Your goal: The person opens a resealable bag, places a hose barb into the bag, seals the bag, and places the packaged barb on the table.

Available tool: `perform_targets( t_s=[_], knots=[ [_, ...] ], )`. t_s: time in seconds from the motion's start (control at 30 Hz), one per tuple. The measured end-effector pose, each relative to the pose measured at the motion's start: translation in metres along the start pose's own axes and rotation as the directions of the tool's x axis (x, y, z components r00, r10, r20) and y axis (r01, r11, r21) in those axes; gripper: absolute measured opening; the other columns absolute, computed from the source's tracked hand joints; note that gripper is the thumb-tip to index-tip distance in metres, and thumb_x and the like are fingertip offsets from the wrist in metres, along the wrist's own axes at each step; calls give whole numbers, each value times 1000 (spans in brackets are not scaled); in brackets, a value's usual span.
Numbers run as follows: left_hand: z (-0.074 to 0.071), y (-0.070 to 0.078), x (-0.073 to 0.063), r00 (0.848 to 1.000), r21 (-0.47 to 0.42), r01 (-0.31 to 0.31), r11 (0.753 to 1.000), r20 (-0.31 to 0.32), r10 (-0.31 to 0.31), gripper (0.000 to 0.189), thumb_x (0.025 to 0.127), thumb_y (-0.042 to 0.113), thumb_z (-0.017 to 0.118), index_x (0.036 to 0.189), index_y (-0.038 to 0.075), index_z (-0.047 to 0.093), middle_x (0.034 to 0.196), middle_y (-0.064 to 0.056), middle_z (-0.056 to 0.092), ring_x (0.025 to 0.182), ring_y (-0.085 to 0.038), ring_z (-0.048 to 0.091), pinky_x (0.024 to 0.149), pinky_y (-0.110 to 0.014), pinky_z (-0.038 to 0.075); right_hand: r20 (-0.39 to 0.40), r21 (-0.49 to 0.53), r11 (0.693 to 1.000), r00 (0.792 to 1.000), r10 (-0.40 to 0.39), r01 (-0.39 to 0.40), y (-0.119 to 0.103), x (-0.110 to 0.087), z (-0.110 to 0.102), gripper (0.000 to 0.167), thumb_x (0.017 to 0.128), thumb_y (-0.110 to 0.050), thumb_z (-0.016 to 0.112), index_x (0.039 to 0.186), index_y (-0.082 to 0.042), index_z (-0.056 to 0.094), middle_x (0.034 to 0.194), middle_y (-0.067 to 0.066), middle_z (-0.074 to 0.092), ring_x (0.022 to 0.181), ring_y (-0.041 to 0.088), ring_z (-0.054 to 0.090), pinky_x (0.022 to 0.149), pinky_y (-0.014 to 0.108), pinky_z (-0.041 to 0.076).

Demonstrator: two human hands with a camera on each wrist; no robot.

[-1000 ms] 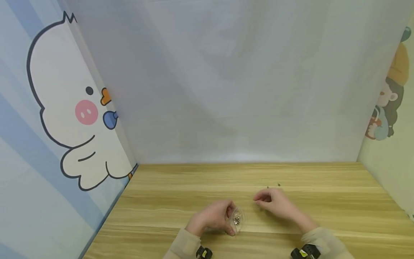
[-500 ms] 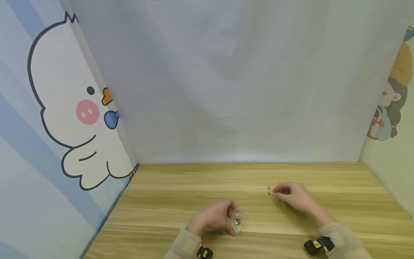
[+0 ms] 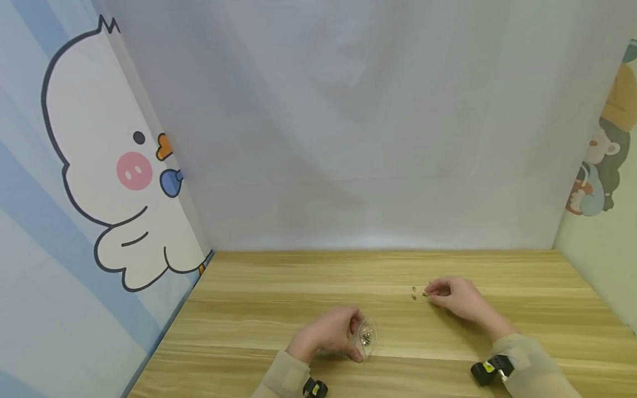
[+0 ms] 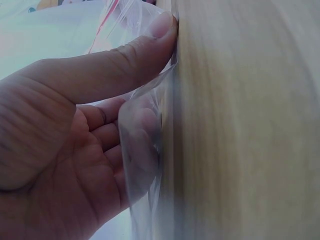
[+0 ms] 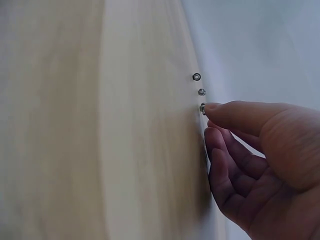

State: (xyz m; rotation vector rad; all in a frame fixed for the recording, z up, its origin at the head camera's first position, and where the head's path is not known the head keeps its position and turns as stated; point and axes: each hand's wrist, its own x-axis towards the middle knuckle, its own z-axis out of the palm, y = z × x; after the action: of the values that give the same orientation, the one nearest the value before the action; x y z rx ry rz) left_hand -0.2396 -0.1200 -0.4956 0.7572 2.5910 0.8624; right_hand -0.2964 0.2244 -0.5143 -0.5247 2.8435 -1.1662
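My left hand (image 3: 330, 333) holds a clear plastic zip bag (image 3: 370, 326) at the middle front of the table, its mouth spread toward the right. Several small shiny metal pieces (image 3: 365, 338) lie inside it. The left wrist view shows the thumb along the bag (image 4: 140, 145) and a red line near its seal. Farther right, my right hand (image 3: 460, 298) has thumb and forefinger together on a small metal piece (image 5: 203, 108) at the tabletop. Close to those fingertips lie two similar pieces, one with a ring-shaped end (image 5: 196, 77) and one rounded (image 5: 201, 92).
The wood-grain table (image 3: 259, 287) runs back to a hanging pale cloth (image 3: 348, 138). Printed panels stand at both sides, the left one with a white cartoon bird (image 3: 99, 138). Another tiny piece (image 3: 430, 283) shows just behind the right fingertips.
My right hand has moved right and away from me, then slightly farther right, uncovering small pieces on the table. The left hand and bag have stayed put.
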Motion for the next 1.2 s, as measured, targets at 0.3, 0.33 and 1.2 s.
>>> perform_targets(
  t_s=[0.3,0.33,1.2],
  knots=[
    [0,0,0,1000,-1,-4,1000,-1,4,62,66,10,104,112,11,63,89,8,56,75,-3,49,69,-21,47,14,0,1000,1000,-5,5,-1,4,2,18,97,-16,81,110,-4,78,98,0,74,88,17,67,80,39,56],
    [0,0,1,1000,-1,-4,1000,-1,4,62,66,10,104,112,11,63,89,8,56,74,-3,49,69,-21,47,18,-1,1000,1000,-3,3,-1,5,2,18,97,-16,80,110,-4,78,98,0,74,88,17,67,80,39,55],
    [2,-2,1,1000,-18,-18,1000,3,18,62,65,8,104,112,10,63,89,7,56,74,-3,49,68,-20,48,36,-11,999,999,34,-34,-6,5,3,12,99,-18,78,105,-8,78,93,-2,70,85,15,62,79,41,51]
  ],
)
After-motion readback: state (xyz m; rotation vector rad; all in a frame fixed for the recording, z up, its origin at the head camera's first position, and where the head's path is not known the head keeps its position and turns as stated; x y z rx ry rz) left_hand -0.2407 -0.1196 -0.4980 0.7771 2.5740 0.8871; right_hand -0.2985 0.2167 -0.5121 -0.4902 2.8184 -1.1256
